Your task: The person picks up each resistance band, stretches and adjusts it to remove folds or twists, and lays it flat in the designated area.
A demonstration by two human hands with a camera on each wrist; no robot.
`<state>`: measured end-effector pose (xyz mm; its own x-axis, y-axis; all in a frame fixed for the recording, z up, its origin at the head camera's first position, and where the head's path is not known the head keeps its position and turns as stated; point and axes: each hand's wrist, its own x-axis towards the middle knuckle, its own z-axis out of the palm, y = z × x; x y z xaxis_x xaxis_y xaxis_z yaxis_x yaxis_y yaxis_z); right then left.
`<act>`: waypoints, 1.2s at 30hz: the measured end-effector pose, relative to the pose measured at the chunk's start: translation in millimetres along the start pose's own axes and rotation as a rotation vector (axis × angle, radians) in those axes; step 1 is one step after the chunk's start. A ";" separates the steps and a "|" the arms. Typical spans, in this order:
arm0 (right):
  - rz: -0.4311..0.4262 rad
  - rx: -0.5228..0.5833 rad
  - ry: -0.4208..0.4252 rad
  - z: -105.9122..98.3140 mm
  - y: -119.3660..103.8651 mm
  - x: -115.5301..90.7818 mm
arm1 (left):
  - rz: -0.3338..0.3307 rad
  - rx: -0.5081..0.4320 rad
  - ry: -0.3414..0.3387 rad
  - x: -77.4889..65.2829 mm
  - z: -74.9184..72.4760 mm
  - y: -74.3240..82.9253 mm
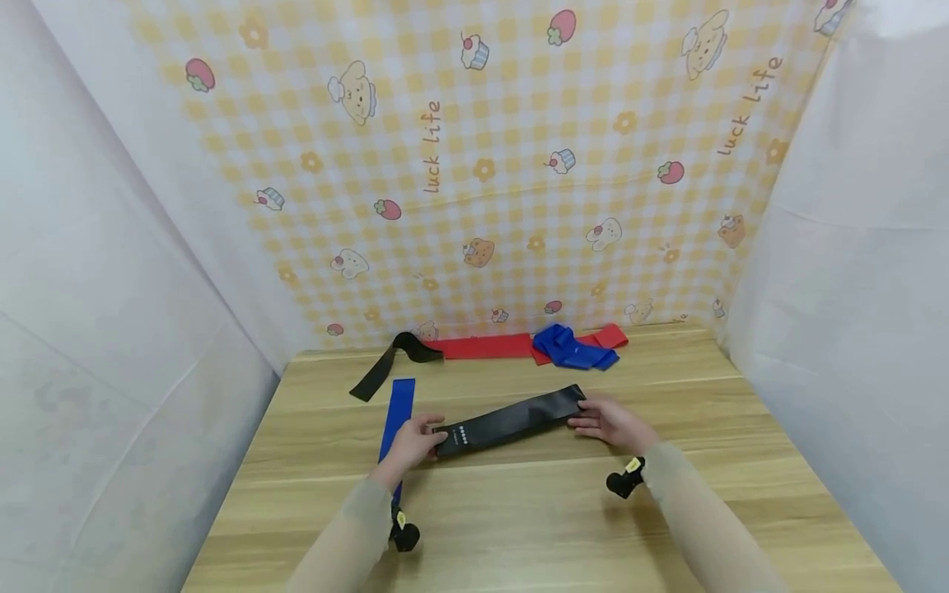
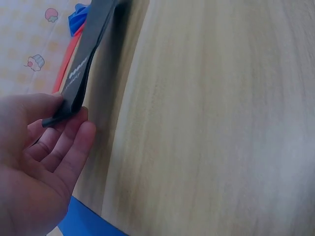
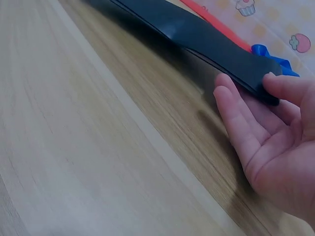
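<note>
A flat black resistance loop band (image 1: 511,420) with white print near its left end stretches between both hands, its right end farther from me. My left hand (image 1: 411,445) pinches the printed end, thumb on top and fingers beneath. At the other end, my right hand (image 1: 615,422) holds the band between thumb and fingers. In the left wrist view the two layers of the black loop band (image 2: 84,73) part slightly along the edge. The right wrist view shows the loop band (image 3: 216,44) raised over the wood, casting a shadow. A blue band (image 1: 399,403) lies partly under my left hand and forearm.
Along the back of the wooden table (image 1: 511,527) lie a twisted black band (image 1: 376,375), a long red band (image 1: 485,347) and a crumpled blue band (image 1: 571,350) on top of the red one. A checked cloth (image 1: 519,206) hangs behind, with white curtains (image 1: 111,329) on both sides.
</note>
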<state>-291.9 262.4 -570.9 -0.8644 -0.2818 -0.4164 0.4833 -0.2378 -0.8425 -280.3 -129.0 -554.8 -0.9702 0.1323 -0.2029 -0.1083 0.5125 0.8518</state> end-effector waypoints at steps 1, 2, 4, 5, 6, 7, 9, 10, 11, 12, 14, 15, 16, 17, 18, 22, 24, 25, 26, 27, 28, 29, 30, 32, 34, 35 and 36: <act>0.009 0.011 -0.007 -1.5 -0.3 -1.5 | -0.001 0.004 -0.003 -1.2 -0.3 0.4; 0.018 0.021 -0.012 -2.8 -0.6 -2.7 | -0.006 0.005 -0.007 -2.2 -0.5 0.5; 0.036 0.044 -0.019 -5.2 -1.2 -5.1 | -0.018 0.004 -0.017 -3.8 -0.9 0.5; 0.048 0.051 -0.021 -6.2 -1.6 -5.9 | -0.024 0.002 -0.021 -4.3 -1.1 0.1; 0.061 0.058 -0.022 -7.2 -1.8 -6.4 | -0.030 0.000 -0.024 -4.7 -1.2 -0.6; 0.073 0.064 -0.023 -8.1 -2.0 -6.8 | -0.037 -0.001 -0.028 -4.9 -1.2 -1.4; 0.096 0.076 -0.028 -10.1 -2.0 -7.2 | -0.049 -0.009 -0.031 -5.3 -1.3 -3.3; 0.109 0.084 -0.025 -10.8 -2.0 -7.4 | -0.049 -0.012 -0.033 -5.5 -1.4 -4.4; 0.116 0.088 -0.026 -11.9 -2.0 -7.6 | -0.051 -0.018 -0.034 -5.6 -1.5 -5.2; 0.122 0.092 -0.029 -12.8 -2.0 -7.8 | -0.050 -0.026 -0.037 -5.9 -1.5 -5.8; 0.128 0.095 -0.034 -13.8 -2.4 -8.8 | -0.042 -0.033 -0.041 -6.7 -1.8 -6.3; 0.131 0.094 -0.034 -14.1 -2.6 -9.2 | -0.038 -0.034 -0.042 -7.2 -1.9 -6.3; 0.135 0.087 -0.038 -14.3 -2.8 -9.6 | -0.033 -0.032 -0.043 -7.6 -1.9 -6.5; 0.140 0.080 -0.039 -14.4 -3.0 -9.7 | -0.033 -0.032 -0.044 -7.9 -1.9 -6.6; 0.146 0.072 -0.041 -14.2 -3.3 -9.7 | -0.032 -0.029 -0.045 -8.3 -1.9 -7.0; 0.159 0.056 -0.042 -12.6 -4.0 -10.0 | -0.049 -0.053 -0.054 -9.6 -0.6 -9.6; 0.160 0.048 -0.043 -11.3 -4.7 -10.7 | -0.055 -0.070 -0.057 -10.3 0.4 -10.7; 0.155 0.035 -0.045 -10.7 -5.1 -11.3 | -0.056 -0.075 -0.058 -10.6 0.9 -11.2; 0.149 0.015 -0.047 -10.2 -5.4 -11.9 | -0.054 -0.076 -0.057 -10.9 1.1 -11.5; 0.141 -0.007 -0.054 -9.7 -5.9 -12.6 | -0.051 -0.073 -0.056 -11.3 1.2 -11.7; 0.134 -0.033 -0.058 -9.1 -6.6 -13.0 | -0.052 -0.073 -0.054 -11.7 1.3 -11.6; 0.125 -0.062 -0.064 -8.8 -7.0 -13.4 | -0.051 -0.073 -0.054 -12.2 1.3 -11.6; 0.116 -0.090 -0.068 -8.6 -7.5 -13.5 | -0.050 -0.073 -0.054 -12.8 1.3 -11.5; 0.097 -0.147 -0.079 -8.1 -8.6 -13.2 | -0.046 -0.071 -0.055 -14.0 1.0 -10.8; 0.080 -0.201 -0.088 -8.4 -9.5 -11.5 | -0.042 -0.064 -0.058 -15.1 0.6 -10.0; 0.075 -0.226 -0.088 -8.6 -10.1 -10.3 | -0.040 -0.061 -0.060 -15.5 0.4 -9.7; 0.072 -0.249 -0.088 -8.8 -10.8 -8.8 | -0.037 -0.057 -0.061 -15.8 0.2 -9.4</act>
<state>-290.7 275.6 -561.2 -0.8086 -0.3719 -0.4559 0.4846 0.0185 -0.8745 -263.9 -135.8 -559.8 -0.9504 0.1667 -0.2624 -0.1576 0.4690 0.8690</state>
